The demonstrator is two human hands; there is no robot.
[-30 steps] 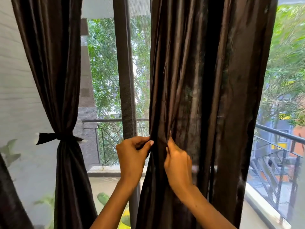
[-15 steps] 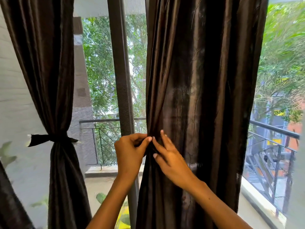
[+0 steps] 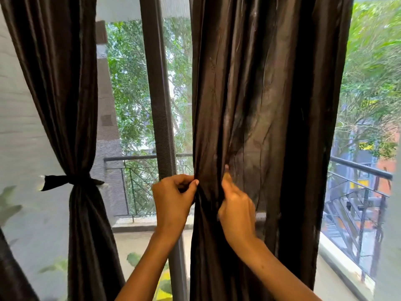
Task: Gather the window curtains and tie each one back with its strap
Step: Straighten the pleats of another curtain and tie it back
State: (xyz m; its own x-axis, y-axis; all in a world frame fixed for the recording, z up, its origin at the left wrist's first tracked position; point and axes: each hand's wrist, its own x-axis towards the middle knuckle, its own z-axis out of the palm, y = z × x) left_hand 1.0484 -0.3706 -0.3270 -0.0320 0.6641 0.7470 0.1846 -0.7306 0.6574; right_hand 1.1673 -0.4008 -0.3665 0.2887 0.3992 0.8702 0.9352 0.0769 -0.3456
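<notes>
Curtain [image 3: 260, 105] edge between left hand [image 3: 173, 198] and right hand [image 3: 236, 203] grip.

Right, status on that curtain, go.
Left hand pinching right curtain edge. Right hand gathering folds. Left curtain strapped. Nothing in the way.

Right curtain [image 3: 271, 105]: dark brown, faint sheen, paler grey-brown streaks along the folds, no print; left curtain [image 3: 65, 83]: same dark brown, plain; its strap [image 3: 65, 181]: black, plain; window frame post [image 3: 158, 94]: dark grey-brown, fine mesh texture; balcony railing [image 3: 138, 183]: dark grey, criss-cross lattice pattern; trees [image 3: 130, 83] outside: bright green; wall [image 3: 19, 127] at left: pale grey with faint horizontal lines.
</notes>
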